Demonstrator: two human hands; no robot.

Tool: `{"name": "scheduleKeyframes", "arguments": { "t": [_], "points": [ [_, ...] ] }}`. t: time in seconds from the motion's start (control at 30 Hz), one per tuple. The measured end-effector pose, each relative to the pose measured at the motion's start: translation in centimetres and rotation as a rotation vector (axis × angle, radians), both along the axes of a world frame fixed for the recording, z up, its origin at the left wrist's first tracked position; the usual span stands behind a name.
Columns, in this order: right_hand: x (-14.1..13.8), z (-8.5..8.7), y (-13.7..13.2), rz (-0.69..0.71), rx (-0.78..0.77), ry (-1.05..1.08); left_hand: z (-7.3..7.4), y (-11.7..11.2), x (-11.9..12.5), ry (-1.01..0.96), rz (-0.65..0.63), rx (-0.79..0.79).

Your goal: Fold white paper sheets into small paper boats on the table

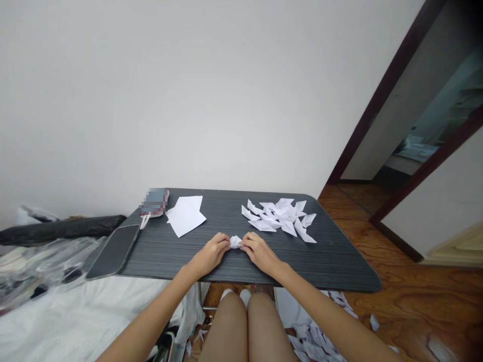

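Both my hands rest on a dark grey table (332,261) near its front edge. Between them lies a small folded piece of white paper (235,242). My left hand (212,252) pinches its left side with closed fingers. My right hand (257,251) pinches its right side the same way. Behind my right hand sits a heap of several folded white paper pieces (281,216). A small stack of flat white paper sheets (185,215) lies behind my left hand.
A dark phone (114,251) lies on the table's left end, and a small blurred booklet (154,201) sits at the back left corner. White bedding and clutter fill the left side. Paper scraps litter the wooden floor (415,301) under the table. An open doorway stands at right.
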State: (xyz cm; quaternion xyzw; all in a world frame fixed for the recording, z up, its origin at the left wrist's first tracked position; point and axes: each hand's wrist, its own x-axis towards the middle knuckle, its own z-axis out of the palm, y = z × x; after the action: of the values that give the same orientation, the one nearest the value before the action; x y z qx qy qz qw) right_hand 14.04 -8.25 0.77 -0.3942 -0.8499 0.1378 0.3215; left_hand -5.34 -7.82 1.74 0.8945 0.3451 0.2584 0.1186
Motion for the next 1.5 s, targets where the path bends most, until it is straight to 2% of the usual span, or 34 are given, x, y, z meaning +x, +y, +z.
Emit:
{"name": "scheduleKeyframes", "arguments": {
  "t": [0.13, 0.23, 0.37, 0.57, 0.73, 0.83, 0.93, 1.1, 1.23, 1.33, 1.43, 1.5],
  "points": [
    [0.2, 0.0, -0.2, 0.054, 0.003, 0.006, -0.1, -0.2, -0.2, 0.002, -0.040, -0.031],
    [0.2, 0.3, -0.3, 0.079, -0.013, 0.014, -0.1, -0.2, -0.2, -0.024, -0.002, -0.048],
    [0.1, 0.7, -0.2, 0.043, -0.058, 0.052, 0.2, -0.1, 0.2, -0.068, 0.075, -0.085],
    [-0.2, 0.8, 1.1, -0.078, -0.245, 0.133, 0.3, 0.6, 0.7, -0.158, 0.280, -0.186],
    [-0.3, 0.9, 3.4, -0.081, -0.444, 0.071, 0.0, 1.8, 0.9, -0.156, 0.337, -0.267],
    [-0.5, 1.2, 4.2, -0.102, -0.494, -0.027, -0.1, 2.7, 0.9, -0.083, 0.354, -0.315],
    [-0.7, 1.5, 3.8, -0.150, -0.436, -0.141, 0.1, 3.3, 1.0, 0.047, 0.361, -0.330],
    [-0.7, 1.5, 1.3, -0.281, -0.178, -0.230, 0.3, 2.5, 1.0, 0.187, 0.405, -0.216],
    [-0.4, 0.9, -0.3, -0.415, -0.150, -0.291, 0.2, 1.5, 1.0, 0.231, 0.510, -0.194],
    [-0.4, 0.5, -0.6, -0.437, -0.142, -0.258, 0.4, 1.2, 1.0, 0.180, 0.433, -0.160],
    [-0.3, 0.2, -0.5, -0.412, -0.096, -0.177, 0.6, 1.1, 1.2, 0.077, 0.210, -0.047],
    [-0.2, 0.0, -0.5, -0.392, -0.069, -0.103, 0.6, 1.2, 1.4, 0.058, 0.111, -0.010]
  ]
}}
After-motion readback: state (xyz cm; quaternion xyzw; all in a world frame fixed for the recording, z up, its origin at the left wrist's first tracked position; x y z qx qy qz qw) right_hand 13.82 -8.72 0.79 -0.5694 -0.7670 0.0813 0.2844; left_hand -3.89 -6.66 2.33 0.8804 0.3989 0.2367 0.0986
